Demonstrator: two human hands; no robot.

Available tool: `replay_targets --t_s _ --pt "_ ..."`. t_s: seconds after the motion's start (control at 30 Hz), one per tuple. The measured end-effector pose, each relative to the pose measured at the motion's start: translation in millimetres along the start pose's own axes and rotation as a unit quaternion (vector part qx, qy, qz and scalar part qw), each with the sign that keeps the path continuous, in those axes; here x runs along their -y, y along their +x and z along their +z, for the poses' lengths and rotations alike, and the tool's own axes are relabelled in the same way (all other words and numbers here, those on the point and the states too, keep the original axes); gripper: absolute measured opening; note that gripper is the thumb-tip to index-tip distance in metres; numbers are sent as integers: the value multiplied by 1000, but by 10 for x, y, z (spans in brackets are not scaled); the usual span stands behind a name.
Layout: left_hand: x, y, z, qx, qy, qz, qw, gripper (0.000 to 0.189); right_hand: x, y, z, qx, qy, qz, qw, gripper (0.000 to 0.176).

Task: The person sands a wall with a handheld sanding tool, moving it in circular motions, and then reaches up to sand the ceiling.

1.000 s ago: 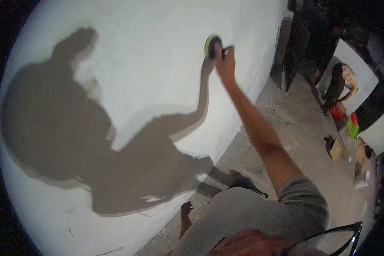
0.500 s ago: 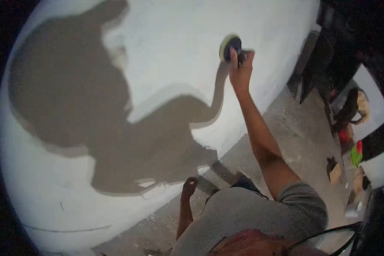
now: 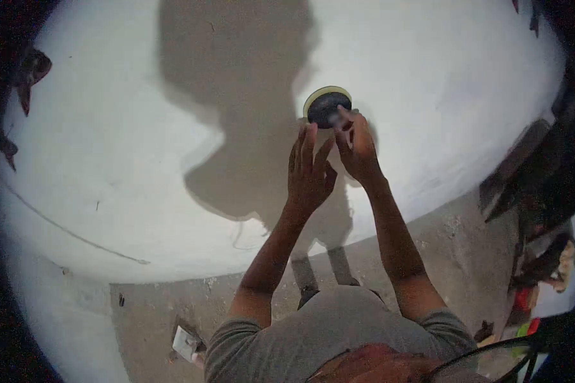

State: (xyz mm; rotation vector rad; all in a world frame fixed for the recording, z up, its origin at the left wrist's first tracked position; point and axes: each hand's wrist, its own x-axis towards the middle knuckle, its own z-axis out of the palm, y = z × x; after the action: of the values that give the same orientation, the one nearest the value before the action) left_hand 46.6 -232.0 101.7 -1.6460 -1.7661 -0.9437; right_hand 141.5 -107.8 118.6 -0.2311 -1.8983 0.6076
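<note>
On the far left, two small dark things (image 3: 35,67), one above the other, show at the edge of the big white wall (image 3: 128,166). A thin dark curved line (image 3: 76,236) runs along the low part of the wall. Below the wall is a rough grey floor (image 3: 153,300), and a small white flat thing (image 3: 186,343) lies on it. A big grey shadow (image 3: 236,57) falls on the wall, going down from the top. Next comes the left hand (image 3: 310,169). Its fingers are up and a bit spread, and the hand is part open. Its fingertips are at the low left edge of the round black pad with a pale yellow rim (image 3: 327,107). I cannot tell if they touch it. The round pad is up at the wall, in front of both hands. Just to the right is the right hand (image 3: 361,150). Its fingers are bent and partly closed on the back of the pad, at the low right side. The grey shirt (image 3: 358,325) is low in the middle, below the arms. On the far right, dark flat things (image 3: 517,169) stand by the wall. Lower down are a bent-over person (image 3: 563,265), a red thing (image 3: 524,299) and a bright green thing (image 3: 521,333), all blurry.
</note>
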Motion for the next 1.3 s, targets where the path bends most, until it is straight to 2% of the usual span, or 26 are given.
replay_targets --t_s 0.03,0.07,0.13,0.17,0.2,0.27,0.33,0.4,0.43,0.47,0.5,0.53,0.57,0.63,0.7,0.77,0.83,0.9,0.93,1.0,1.07,1.13,1.17,1.27,1.3 --pt "-61 117 61 -6 13 17 1000 63 9 11 -168 35 73 1 997 41" --pt "-111 214 112 -8 27 13 1000 63 -33 4 -260 38 86 -6 996 41" --pt "-204 378 264 58 131 -1 990 68 -136 -5 -409 70 80 -12 994 40" --pt "-215 393 415 68 163 -7 984 68 -166 -70 -537 74 106 37 991 41" --pt "-312 442 502 64 174 -12 983 68 -246 -198 -625 78 115 29 990 41" --pt "-510 513 642 -5 172 -63 983 65 -485 -585 -765 40 128 119 984 36" --pt "-527 596 780 -44 176 -66 981 59 -799 -1174 -923 48 108 166 979 32" --pt "-540 750 871 -85 173 -67 979 53 -1210 -2055 -1117 134 38 249 958 32" --pt "-500 844 808 -114 188 -67 973 51 -1432 -2561 -1170 130 114 241 955 34" --pt "-433 941 697 -143 204 -67 966 50 -1838 -3258 -1164 208 -51 164 963 35" --pt "-385 1063 493 -146 207 -69 965 50 -1709 -3643 -1342 261 -52 237 934 34" --pt "-358 1207 239 -205 185 -79 958 47 -1405 -3634 -1470 203 94 421 879 32" --pt "-337 1252 103 -252 164 -89 950 45 -1360 -4054 -1555 194 90 408 888 31" --pt "-277 1244 162 -257 180 -101 944 44 -1389 -4444 -1760 192 91 399 892 31" --pt "-314 1128 402 -269 183 -112 939 49 -1397 -4536 -2038 204 74 466 858 31" --pt "-342 893 887 -260 164 -105 946 37 -1655 -4471 -2111 186 84 481 853 30" --pt "-425 746 1086 -234 144 -119 954 31 -1807 -4632 -2140 167 94 496 847 30" --pt "-482 716 964 -231 153 -99 956 30 -1978 -4735 -2097 5 251 538 805 27" --pt "-495 758 862 -235 156 -76 956 30 -2004 -4677 -2136 11 251 527 812 27" --pt "-451 894 535 -267 159 -66 948 30 -1929 -4637 -2245 133 70 538 829 26" --pt "-405 1053 238 -298 161 -55 939 30 -2055 -4734 -2196 113 117 531 831 23" --pt "-322 1208 77 -330 147 -43 932 31 -1971 -4434 -2195 129 122 470 864 22" --pt "-271 1165 133 -324 153 -40 933 35 -2071 -4643 -2149 139 59 437 887 22" --pt "-262 1018 535 -337 141 -40 930 40 -2309 -4431 -2140 143 71 428 889 21" --pt "-313 1011 696 -308 142 -71 938 39 -2584 -4277 -2034 87 171 458 868 22"
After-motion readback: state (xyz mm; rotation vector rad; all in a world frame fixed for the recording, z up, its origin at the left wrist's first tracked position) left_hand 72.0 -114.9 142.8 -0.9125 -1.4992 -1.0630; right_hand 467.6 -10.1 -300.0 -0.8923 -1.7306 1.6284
